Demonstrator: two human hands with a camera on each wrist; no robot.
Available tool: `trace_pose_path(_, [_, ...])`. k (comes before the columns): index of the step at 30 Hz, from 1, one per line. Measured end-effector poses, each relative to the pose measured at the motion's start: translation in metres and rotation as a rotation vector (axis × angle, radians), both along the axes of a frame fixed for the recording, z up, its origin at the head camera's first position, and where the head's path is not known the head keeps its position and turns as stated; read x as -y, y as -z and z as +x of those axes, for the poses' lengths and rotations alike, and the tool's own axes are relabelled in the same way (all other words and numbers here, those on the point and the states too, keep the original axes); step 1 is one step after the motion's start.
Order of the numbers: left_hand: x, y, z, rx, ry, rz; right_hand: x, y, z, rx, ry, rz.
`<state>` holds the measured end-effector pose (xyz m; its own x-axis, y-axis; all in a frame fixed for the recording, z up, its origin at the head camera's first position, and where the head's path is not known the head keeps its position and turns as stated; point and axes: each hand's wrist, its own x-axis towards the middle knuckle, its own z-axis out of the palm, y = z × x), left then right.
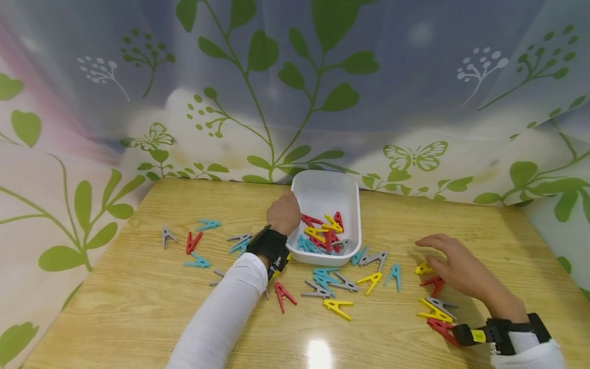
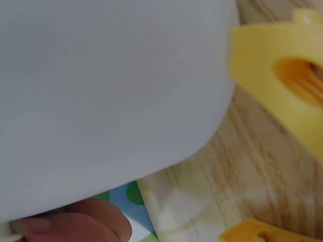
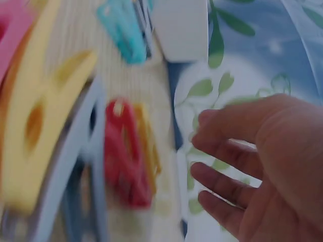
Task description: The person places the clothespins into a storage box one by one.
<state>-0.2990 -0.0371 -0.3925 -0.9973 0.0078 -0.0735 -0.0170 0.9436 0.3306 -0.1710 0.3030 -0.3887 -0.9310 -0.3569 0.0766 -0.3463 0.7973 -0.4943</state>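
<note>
Basically, the main risk is a messy pickup on the right. Right hand [image 1: 458, 267] hovers over a tight bunch, fingers apart and bent, nothing in them. The yellow clothespin [image 1: 422, 268] and red clothespin [image 1: 433, 285] nearest it lie touching or nearly so, so a hasty pinch could take 2 or knock 1 away. Behind them a grey clothespin [image 1: 443, 305] overlaps another yellow clothespin [image 1: 433, 311]; lifting either could drag the other.

Wrist camera [image 1: 470, 335] sits low over the last red clothespin [image 1: 440, 328] and partly hides it; contact can't be told, but a sideways swing could sweep it off.

Left hand [image 1: 284, 212] is at the left rim of the white bin [image 1: 324, 192]; its fingers look clamped on that rim, though mostly hidden. A tug or lift there could tip the bin and shift the mixed-colour pile [image 1: 329, 240] inside, which sits toward the near end. Letting go might let the bin slide if bumped.

Left sleeve [image 1: 216, 318] crosses low over the surface [image 1: 138, 307], so pulling back could scatter the red clothespin beside it [image 1: 284, 296]. A drop released short could land among the teal clothespins [image 1: 324, 277] just outside the near wall.
</note>
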Motion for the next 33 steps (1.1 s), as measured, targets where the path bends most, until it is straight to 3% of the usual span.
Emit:
trace_pose_path(10, [0.002,0.0,-0.002,-0.002,0.006,-0.008,-0.025,0.015,0.007,-0.011,-0.022,0.04])
trace_pose_path(22, [0.002,0.0,0.0,-0.012,0.008,0.005,-0.029,0.016,0.001,0.114,-0.051,0.074])
trace_pose_path(33, [0.001,0.003,-0.001,-0.006,0.009,0.002,-0.029,0.022,-0.001,0.001,-0.084,0.116])
